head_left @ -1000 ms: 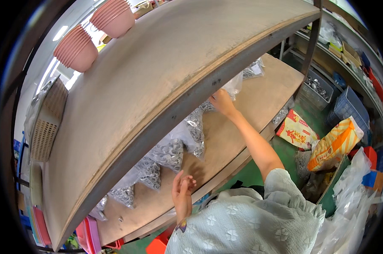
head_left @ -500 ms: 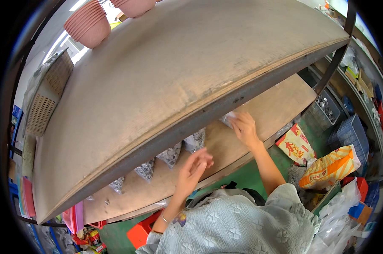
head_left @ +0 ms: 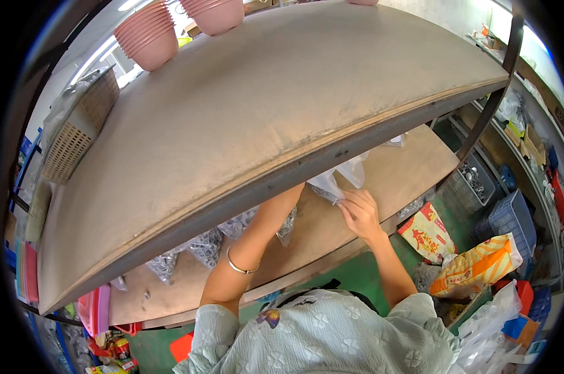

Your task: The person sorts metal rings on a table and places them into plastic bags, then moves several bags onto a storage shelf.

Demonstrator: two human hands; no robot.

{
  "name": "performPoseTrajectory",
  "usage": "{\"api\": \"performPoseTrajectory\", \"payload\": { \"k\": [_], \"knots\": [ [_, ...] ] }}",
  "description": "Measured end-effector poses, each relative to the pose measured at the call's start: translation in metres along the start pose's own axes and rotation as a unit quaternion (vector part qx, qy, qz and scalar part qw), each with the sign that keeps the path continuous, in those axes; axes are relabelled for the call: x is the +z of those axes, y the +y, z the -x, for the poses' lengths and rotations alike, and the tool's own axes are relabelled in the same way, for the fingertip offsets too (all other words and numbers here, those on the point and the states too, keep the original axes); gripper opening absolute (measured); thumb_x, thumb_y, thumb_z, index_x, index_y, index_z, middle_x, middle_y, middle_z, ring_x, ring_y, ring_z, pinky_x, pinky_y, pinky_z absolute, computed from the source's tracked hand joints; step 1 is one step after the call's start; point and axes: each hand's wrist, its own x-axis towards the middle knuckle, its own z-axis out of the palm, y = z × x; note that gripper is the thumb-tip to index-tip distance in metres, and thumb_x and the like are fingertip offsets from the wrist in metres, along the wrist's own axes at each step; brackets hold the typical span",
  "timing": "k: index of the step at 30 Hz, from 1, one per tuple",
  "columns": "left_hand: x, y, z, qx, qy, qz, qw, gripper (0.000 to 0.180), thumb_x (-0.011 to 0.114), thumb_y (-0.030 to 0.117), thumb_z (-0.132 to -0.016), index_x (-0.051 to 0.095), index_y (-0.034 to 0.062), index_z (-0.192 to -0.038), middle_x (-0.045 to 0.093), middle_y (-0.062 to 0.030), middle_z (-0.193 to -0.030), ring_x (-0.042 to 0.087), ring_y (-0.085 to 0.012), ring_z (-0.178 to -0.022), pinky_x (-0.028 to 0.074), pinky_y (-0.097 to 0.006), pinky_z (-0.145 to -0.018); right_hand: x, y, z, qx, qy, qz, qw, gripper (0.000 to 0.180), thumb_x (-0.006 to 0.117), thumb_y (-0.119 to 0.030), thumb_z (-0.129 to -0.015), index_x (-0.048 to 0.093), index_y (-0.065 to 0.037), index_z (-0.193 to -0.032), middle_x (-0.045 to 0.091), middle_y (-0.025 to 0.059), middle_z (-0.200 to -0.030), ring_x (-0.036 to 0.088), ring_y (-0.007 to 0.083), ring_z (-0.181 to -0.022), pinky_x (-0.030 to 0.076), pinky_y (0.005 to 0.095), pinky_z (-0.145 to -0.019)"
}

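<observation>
The right hand (head_left: pixel 358 212) pinches the edge of a clear plastic bag (head_left: pixel 338 182) on the lower shelf (head_left: pixel 413 168), its grip closed on the film. The left forearm (head_left: pixel 251 249), wearing a thin bangle (head_left: pixel 239 268), reaches under the upper shelf (head_left: pixel 263 118), which hides its hand. Left of the grip lie more clear bags (head_left: pixel 201 246) of small metal parts.

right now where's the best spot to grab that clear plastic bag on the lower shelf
Probably the clear plastic bag by its loose near corner, from the front, where the right hand already pinches it; the upper shelf blocks reach from above.
</observation>
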Motion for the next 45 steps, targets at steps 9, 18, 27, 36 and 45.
{"api": "performPoseTrajectory", "payload": {
  "k": [9,18,27,36,45],
  "knots": [
    [-0.008,-0.007,0.004,-0.032,0.004,0.13,0.991,0.016,0.069,0.013,-0.073,0.063,-0.0014,-0.079,0.064,-0.0083,-0.09,0.06,-0.0215,-0.087,0.045,-0.029,-0.077,-0.009,-0.034,-0.06,0.234,0.172,-0.225,0.93,0.01,0.049,-0.002,-0.087,0.056,0.005,-0.086,0.064,0.015,-0.09,0.059,0.016,-0.079,0.046,0.0287,-0.071],
    [0.001,-0.035,-0.007,0.063,0.057,-0.091,0.992,0.015,0.063,0.015,-0.077,0.063,0.0027,-0.085,0.064,-0.0122,-0.086,0.061,-0.0271,-0.079,0.047,-0.036,-0.07,-0.004,-0.029,-0.094,0.265,0.058,-0.337,0.901,0.018,0.043,-0.012,-0.094,0.054,0.002,-0.093,0.063,0.007,-0.087,0.054,0.0105,-0.079,0.041,0.0232,-0.076],
    [0.008,-0.072,-0.017,0.1,0.061,-0.248,0.962,0.01,0.058,0.008,-0.077,0.063,0.0031,-0.084,0.063,-0.0141,-0.084,0.058,-0.0326,-0.077,0.045,-0.041,-0.07,-0.015,-0.05,-0.119,0.243,-0.167,-0.299,0.908,0.018,0.042,-0.012,-0.092,0.051,0.003,-0.09,0.064,0.0146,-0.077,0.062,0.0251,-0.08,0.046,0.0344,-0.07],
    [0.02,-0.055,-0.026,0.206,0.209,-0.048,0.955,0.016,0.052,0.008,-0.079,0.06,0.0012,-0.092,0.062,-0.0169,-0.079,0.058,-0.0316,-0.079,0.045,-0.039,-0.071,0.025,-0.005,-0.137,0.054,-0.129,0.017,0.99,0.02,0.046,-0.006,-0.083,0.053,0.005,-0.098,0.057,0.027,-0.097,0.053,0.042,-0.092,0.043,0.0462,-0.077],
    [0.003,-0.008,0.026,0.234,0.207,-0.036,0.949,0.018,0.053,0.008,-0.078,0.058,0.0018,-0.095,0.057,-0.0164,-0.087,0.056,-0.0319,-0.082,0.046,-0.038,-0.073,0.046,-0.013,-0.092,0.039,-0.188,0.06,0.98,0.038,0.052,-0.018,-0.082,0.045,0.0,-0.114,0.055,0.0203,-0.103,0.05,0.0374,-0.098,0.038,0.0442,-0.088]
  ]
}}
